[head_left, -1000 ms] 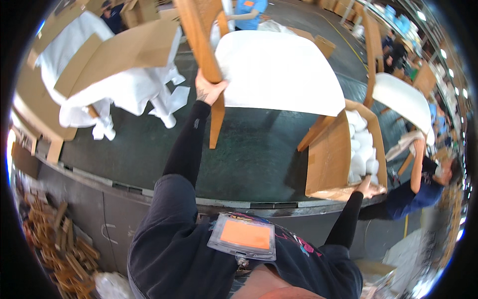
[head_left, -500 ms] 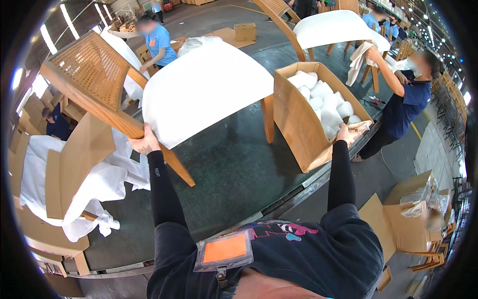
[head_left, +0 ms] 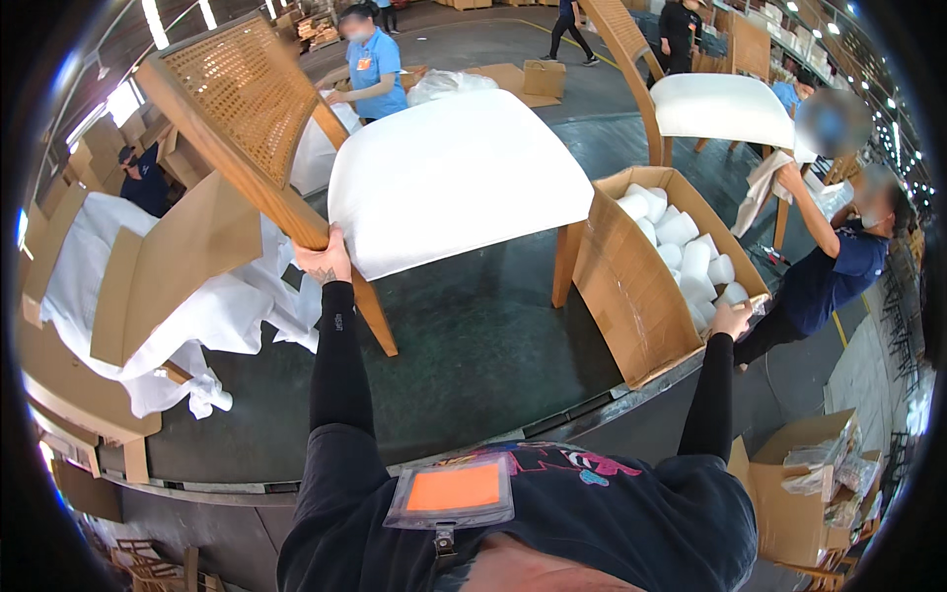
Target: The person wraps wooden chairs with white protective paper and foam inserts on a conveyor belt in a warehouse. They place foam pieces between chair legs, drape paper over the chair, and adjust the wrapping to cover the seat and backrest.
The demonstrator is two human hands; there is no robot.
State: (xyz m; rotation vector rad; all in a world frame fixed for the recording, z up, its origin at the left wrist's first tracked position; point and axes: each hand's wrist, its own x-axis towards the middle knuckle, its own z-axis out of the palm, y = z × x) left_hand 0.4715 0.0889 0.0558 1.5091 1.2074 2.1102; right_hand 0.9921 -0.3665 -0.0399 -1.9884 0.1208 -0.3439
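A wooden chair with a white padded seat (head_left: 459, 183) and a woven cane back (head_left: 232, 99) stands on the dark green work table. My left hand (head_left: 326, 259) is wrapped round its wooden frame, at the side of the seat where the backrest joins. To the right, an open cardboard box (head_left: 631, 286) sits by the table's near edge, filled with several white foam pieces (head_left: 693, 266). My right hand (head_left: 730, 320) is closed on the rim at the box's near right corner; its fingertips are partly hidden.
Cardboard and white wrapping (head_left: 197, 331) cover another piece at the left. A co-worker in dark blue (head_left: 829, 247) handles a cloth (head_left: 764, 187) beside a second white-seated chair (head_left: 725, 109). Another in light blue (head_left: 375, 74) stands across the table. Cartons (head_left: 804, 483) stand at the lower right.
The view has shifted, so the chair and box appear farther right. Both my hands keep their holds. The co-worker in light blue is more upright, and a walking person shows in the background.
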